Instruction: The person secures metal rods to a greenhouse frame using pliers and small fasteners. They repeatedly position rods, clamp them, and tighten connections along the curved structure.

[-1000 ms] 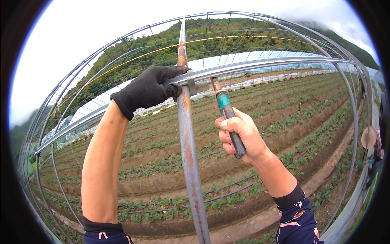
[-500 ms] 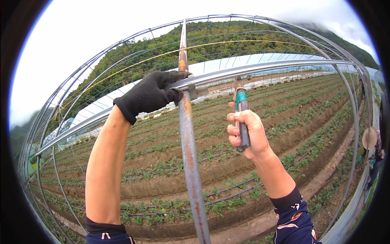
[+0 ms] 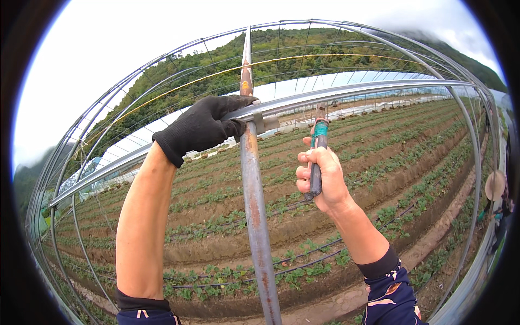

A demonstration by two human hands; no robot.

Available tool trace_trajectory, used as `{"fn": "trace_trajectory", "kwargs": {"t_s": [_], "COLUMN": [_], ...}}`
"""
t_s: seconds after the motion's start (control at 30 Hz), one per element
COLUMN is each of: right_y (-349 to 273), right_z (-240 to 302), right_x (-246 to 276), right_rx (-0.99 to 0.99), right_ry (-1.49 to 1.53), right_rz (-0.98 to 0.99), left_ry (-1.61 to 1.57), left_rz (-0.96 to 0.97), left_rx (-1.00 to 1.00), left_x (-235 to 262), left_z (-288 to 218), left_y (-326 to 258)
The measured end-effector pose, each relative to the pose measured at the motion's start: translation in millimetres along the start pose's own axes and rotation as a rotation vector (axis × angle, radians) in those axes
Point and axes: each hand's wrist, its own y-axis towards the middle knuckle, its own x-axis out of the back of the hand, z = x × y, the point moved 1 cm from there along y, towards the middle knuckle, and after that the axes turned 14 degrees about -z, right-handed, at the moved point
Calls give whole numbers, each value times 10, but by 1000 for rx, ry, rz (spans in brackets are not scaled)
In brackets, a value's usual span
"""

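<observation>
In a black knitted glove, my left hand (image 3: 205, 127) is closed round a long silvery metal rail (image 3: 357, 90) where it crosses a rusty upright pipe (image 3: 253, 195). Thumb and fingers press from below and above the rail. A small metal bracket (image 3: 267, 124) sits at the crossing, just right of my fingertips; part of it is hidden. My bare right hand (image 3: 326, 176) grips pliers (image 3: 314, 172) with dark and teal handles, held upright below the rail. Their brownish head points up close to the rail's underside; whether it touches I cannot tell.
Curved hoop pipes (image 3: 472, 141) and thin wires frame the space around me. Planted soil rows (image 3: 211, 225) with black drip hoses run below. A person (image 3: 501, 195) is partly visible at the far right. A wooded hill (image 3: 336, 43) rises behind pale plastic sheeting.
My right hand with the pliers has shifted slightly left, its handles tilting a little more. My left hand keeps its hold on the rail.
</observation>
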Motion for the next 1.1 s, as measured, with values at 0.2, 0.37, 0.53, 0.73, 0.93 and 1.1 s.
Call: {"fn": "trace_trajectory", "kwargs": {"t_s": [0.2,0.37,0.53,0.73,0.93,1.1], "right_y": [-64,66,-131,66,-121,-95], "right_z": [109,52,45,111,-50,19], "right_x": [37,94,-156,157,-110,-87], "right_rx": [-139,4,-194,-12,-148,-164], "right_ry": [-183,70,-177,191,-127,-88], "right_rz": [221,-50,252,-57,152,169], "left_ry": [21,44,21,39,-56,-56], "left_rz": [20,-23,-6,-1,39,53], "left_rx": [15,0,-10,-1,24,149], "left_x": [50,-11,37,20,62,66], "left_z": [4,22,50,-24,-1,-150], "left_y": [-20,-8,-7,-15,-13,-49]}}
